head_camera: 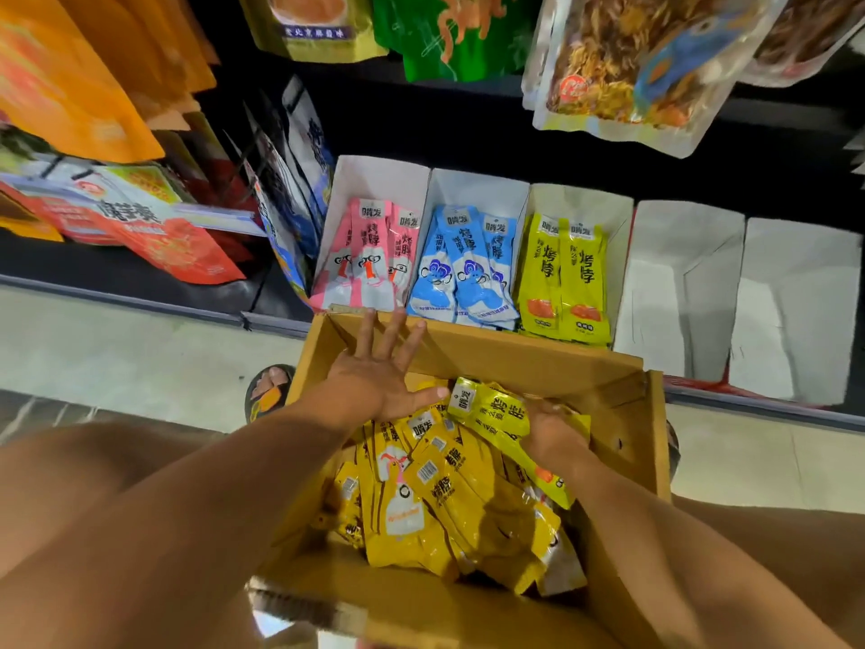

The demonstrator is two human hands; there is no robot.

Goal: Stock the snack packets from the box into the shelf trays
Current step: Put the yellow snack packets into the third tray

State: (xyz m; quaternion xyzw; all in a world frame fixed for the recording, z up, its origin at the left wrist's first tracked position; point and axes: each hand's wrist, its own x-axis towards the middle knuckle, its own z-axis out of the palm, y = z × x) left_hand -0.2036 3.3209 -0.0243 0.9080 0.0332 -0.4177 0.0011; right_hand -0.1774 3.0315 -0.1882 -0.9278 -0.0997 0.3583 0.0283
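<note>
A cardboard box [529, 356] sits in front of me, full of yellow snack packets [435, 503]. My left hand [379, 367] hovers over the box's far left corner, fingers spread, holding nothing. My right hand [552, 430] is inside the box at the right, gripping a lime-yellow packet [491, 407] that sticks up to the left. On the low shelf stand white trays: one with pink packets [370, 255], one with blue packets [468, 264], one with lime-yellow packets [568, 278]. Two white trays at the right [678, 283] [795, 311] hold nothing.
Large snack bags hang above: orange ones [70, 72] at the left, green [449, 35] and clear ones [632, 63] over the trays. Red bags [154, 231] lie on the left shelf. A sandalled foot [269, 391] rests on the pale tiled floor left of the box.
</note>
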